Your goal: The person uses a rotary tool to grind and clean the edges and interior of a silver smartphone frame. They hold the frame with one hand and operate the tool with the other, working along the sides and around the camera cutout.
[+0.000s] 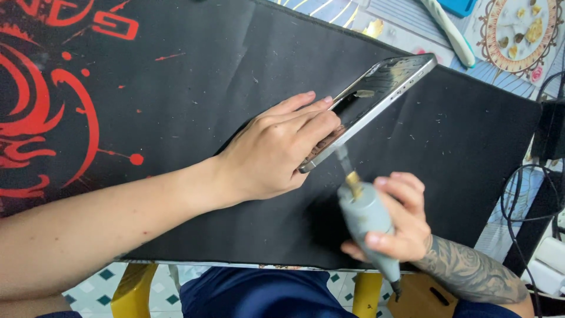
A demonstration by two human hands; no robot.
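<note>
Bare arms, tattooed right forearm (pixel 471 272), dk blue shorts (pixel 259 293).

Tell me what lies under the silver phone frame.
Under the silver-edged phone frame lies the black desk mat with red print. The left hand covers the frame's near end, where the grey rotary tool in the right hand points; what is beneath there is hidden.
</note>
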